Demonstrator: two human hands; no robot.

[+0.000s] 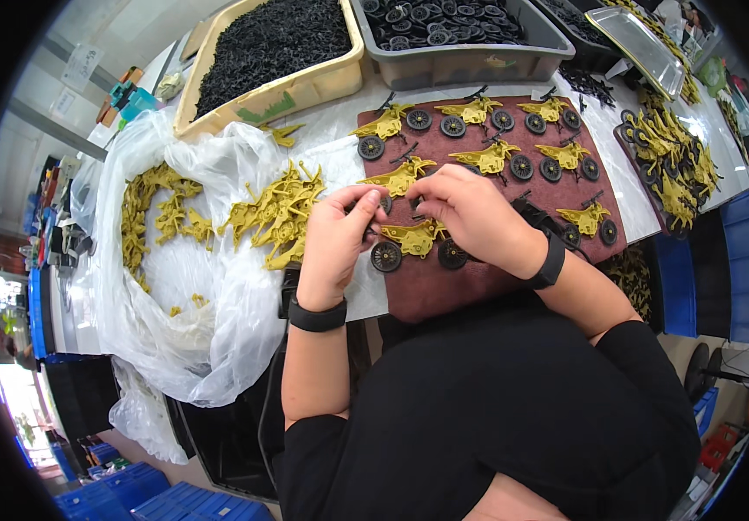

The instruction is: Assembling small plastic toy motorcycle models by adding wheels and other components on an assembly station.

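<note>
Both my hands are over a dark red mat (426, 295) with rows of yellow toy motorcycles fitted with black wheels. My left hand (333, 239) is closed at the mat's left edge, thumb against the curled fingers; a dark bit shows at them, too small to name. My right hand (483, 215) pinches at a small dark part just above the nearest toy motorcycle (413, 240). That motorcycle lies between my hands, with one black wheel (386, 256) at its left and another (452, 253) at its right. My right hand partly covers the motorcycles behind it.
Left of the mat, loose yellow motorcycle bodies (277, 208) lie by a clear plastic bag (248, 334) holding more. At the back stand a cream bin (279, 111) of small black parts and a grey bin (470, 69) of wheels. Assembled motorcycles (674, 161) are piled at right.
</note>
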